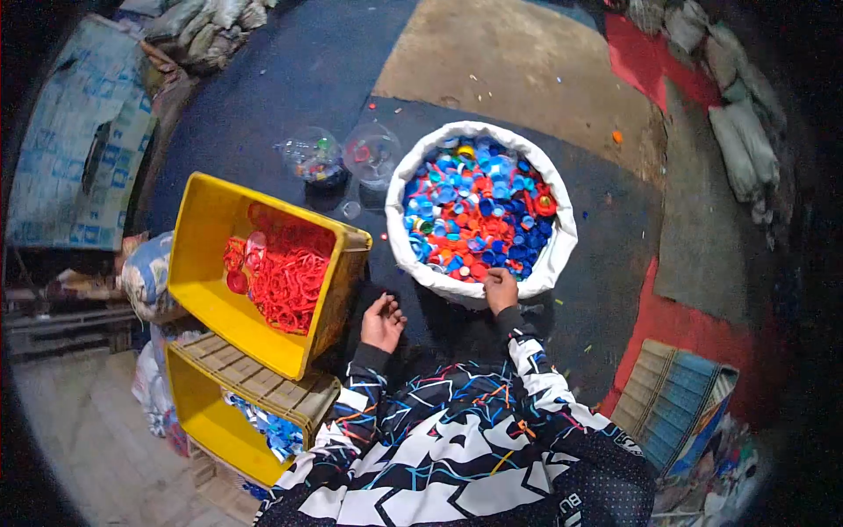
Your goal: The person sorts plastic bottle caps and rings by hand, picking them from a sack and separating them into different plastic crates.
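Bottle caps (479,230) fill white sack (567,235), just beyond nearer right hand (501,290) at sack's near rim; fingers narrow, can't tell if holding. Left hand (384,323) half-open, near-left of sack.

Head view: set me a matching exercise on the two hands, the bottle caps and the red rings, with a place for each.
1. right hand
2. left hand
3. bottle caps
4. red rings

A. inside the farther yellow crate
B. at the near rim of the white sack
C. beside that crate, outside it
D. heaped inside that sack

Pairs: 1-B, 2-C, 3-D, 4-A
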Action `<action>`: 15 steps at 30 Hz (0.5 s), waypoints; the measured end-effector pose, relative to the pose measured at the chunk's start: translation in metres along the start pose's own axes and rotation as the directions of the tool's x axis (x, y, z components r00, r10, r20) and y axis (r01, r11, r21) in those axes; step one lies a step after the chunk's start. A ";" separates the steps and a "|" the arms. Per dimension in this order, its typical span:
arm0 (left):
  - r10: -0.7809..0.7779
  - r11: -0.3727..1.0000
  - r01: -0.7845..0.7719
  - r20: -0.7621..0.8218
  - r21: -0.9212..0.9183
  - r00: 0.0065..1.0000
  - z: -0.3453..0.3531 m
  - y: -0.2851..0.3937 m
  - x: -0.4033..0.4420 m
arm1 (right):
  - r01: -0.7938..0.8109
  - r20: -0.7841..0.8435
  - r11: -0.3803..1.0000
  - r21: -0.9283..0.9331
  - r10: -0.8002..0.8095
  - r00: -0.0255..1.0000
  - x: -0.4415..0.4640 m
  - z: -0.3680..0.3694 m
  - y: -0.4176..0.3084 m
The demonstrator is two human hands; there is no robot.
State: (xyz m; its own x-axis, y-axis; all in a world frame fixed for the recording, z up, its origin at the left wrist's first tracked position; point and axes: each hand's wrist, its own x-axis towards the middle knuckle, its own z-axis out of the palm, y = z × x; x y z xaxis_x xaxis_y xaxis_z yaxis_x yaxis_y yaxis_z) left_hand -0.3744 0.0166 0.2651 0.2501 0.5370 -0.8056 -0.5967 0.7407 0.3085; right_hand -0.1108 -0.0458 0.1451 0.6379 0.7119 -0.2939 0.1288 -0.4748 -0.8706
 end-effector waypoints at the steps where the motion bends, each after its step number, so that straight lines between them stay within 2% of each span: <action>1: -0.023 0.999 0.023 -0.015 0.043 1.000 0.010 -0.011 0.014 | 0.021 -0.032 0.997 -0.070 -0.023 0.999 0.011 -0.013 0.005; 3: -0.017 0.986 0.019 -0.013 0.168 1.000 0.035 -0.033 0.033 | 0.055 -0.062 0.980 -0.193 -0.068 0.996 0.029 -0.036 0.006; 4: -0.002 0.971 0.007 -0.021 0.240 1.000 0.042 -0.043 0.041 | 0.092 -0.042 0.976 -0.198 -0.103 0.994 0.040 -0.044 0.010; 7: 0.064 0.914 -0.018 -0.102 0.404 0.993 0.086 -0.061 0.054 | 0.295 0.030 0.870 -0.395 -0.308 0.951 0.072 -0.053 0.007; 10: 0.105 0.827 -0.031 -0.100 0.561 0.989 0.098 -0.081 0.069 | 0.187 0.093 0.909 -0.374 -0.164 0.982 0.091 -0.033 -0.001; 13: 0.145 0.755 -0.084 -0.039 0.651 0.989 0.090 -0.098 0.087 | 0.269 0.098 0.859 -0.436 -0.252 0.963 0.100 -0.014 -0.009; 15: 0.151 0.710 -0.064 -0.063 0.702 0.987 0.089 -0.104 0.093 | 0.241 0.156 0.864 -0.442 -0.190 0.969 0.103 -0.006 -0.007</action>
State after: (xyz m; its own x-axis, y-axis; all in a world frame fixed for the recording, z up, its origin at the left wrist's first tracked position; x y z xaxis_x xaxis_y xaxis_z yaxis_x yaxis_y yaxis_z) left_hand -0.2209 0.0253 0.2028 0.1088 0.6160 -0.7802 0.0955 0.7747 0.6250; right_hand -0.0412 0.0273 0.1234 0.4754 0.8610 -0.1808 0.6008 -0.4678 -0.6483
